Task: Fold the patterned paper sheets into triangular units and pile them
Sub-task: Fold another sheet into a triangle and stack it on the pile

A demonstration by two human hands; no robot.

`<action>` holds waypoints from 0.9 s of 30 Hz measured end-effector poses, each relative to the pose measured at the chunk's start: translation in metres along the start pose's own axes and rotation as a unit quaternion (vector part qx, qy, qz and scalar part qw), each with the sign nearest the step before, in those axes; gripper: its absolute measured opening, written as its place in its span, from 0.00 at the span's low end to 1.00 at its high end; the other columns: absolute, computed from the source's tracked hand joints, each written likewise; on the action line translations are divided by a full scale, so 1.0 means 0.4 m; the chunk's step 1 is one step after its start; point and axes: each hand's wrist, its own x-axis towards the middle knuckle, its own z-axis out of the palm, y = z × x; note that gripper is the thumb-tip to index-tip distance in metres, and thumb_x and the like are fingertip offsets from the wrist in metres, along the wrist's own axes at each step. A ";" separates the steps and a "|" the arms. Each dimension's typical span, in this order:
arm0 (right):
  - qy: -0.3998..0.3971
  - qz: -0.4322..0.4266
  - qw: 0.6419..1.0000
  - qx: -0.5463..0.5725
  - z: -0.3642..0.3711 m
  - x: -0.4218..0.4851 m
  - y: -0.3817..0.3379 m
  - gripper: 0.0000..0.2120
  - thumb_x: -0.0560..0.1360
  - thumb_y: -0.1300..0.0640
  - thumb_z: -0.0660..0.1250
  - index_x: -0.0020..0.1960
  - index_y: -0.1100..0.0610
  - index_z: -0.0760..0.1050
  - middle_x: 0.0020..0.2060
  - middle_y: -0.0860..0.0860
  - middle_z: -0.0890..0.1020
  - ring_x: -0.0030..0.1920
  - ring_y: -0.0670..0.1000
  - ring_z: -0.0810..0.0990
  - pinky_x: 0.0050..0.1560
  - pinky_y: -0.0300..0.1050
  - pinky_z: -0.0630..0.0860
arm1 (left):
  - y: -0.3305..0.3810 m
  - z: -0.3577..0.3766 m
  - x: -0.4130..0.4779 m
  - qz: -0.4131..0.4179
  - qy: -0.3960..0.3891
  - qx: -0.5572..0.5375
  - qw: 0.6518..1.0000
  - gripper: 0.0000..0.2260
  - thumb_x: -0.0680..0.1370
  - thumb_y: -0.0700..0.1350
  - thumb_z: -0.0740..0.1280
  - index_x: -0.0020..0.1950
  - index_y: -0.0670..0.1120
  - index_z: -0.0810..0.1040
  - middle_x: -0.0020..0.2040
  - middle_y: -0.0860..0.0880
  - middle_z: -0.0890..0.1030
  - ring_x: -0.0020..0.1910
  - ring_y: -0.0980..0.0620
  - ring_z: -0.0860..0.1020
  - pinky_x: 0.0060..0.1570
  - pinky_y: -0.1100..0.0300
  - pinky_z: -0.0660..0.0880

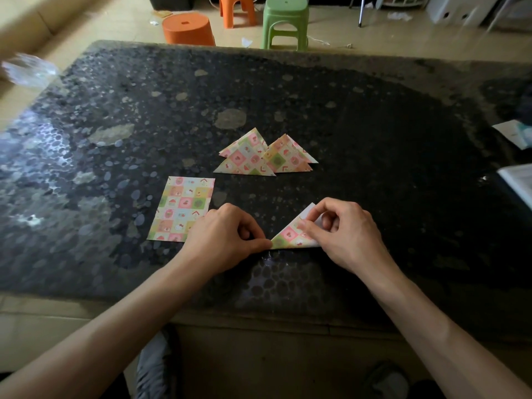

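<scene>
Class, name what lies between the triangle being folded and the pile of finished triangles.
Nothing: only bare speckled table separates the triangle from the pile, per the head view.

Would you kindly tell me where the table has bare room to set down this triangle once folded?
Bare table lies right of the folded pile, out to the papers at the right edge, and across the far side beyond it. Crowded: the gap between flat sheet, pile and half-folded triangle.
</scene>
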 end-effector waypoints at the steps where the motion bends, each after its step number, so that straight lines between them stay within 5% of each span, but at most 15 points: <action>1: -0.001 0.000 1.000 0.000 0.000 0.001 0.001 0.07 0.76 0.45 0.75 0.47 0.46 0.80 0.38 0.45 0.79 0.38 0.45 0.77 0.37 0.41 0.71 | 0.000 -0.001 0.001 0.000 -0.003 -0.002 1.000 0.07 0.72 0.60 0.76 0.40 0.59 0.83 0.35 0.57 0.80 0.33 0.61 0.77 0.28 0.69 0.66; 15: -0.001 0.001 1.000 0.016 0.001 0.008 0.009 0.08 0.74 0.45 0.77 0.45 0.46 0.80 0.35 0.45 0.80 0.36 0.45 0.77 0.37 0.43 0.72 | -0.001 0.000 -0.002 0.019 0.013 0.003 1.000 0.08 0.71 0.57 0.78 0.43 0.59 0.81 0.39 0.56 0.77 0.38 0.58 0.76 0.34 0.62 0.69; 22: 0.007 0.005 1.000 0.018 0.003 0.010 0.009 0.08 0.74 0.45 0.77 0.45 0.46 0.80 0.35 0.45 0.80 0.35 0.44 0.77 0.37 0.42 0.71 | -0.003 -0.007 0.004 0.102 -0.014 0.036 0.994 0.07 0.74 0.56 0.76 0.48 0.67 0.80 0.49 0.61 0.73 0.55 0.57 0.70 0.48 0.64 0.69; 27: 0.006 0.006 1.000 0.014 0.005 0.010 0.009 0.08 0.74 0.46 0.77 0.46 0.46 0.80 0.35 0.45 0.80 0.36 0.45 0.77 0.37 0.42 0.72 | -0.018 -0.023 0.010 0.109 -0.076 0.019 0.991 0.12 0.78 0.52 0.73 0.51 0.72 0.81 0.54 0.64 0.69 0.59 0.57 0.66 0.61 0.56 0.69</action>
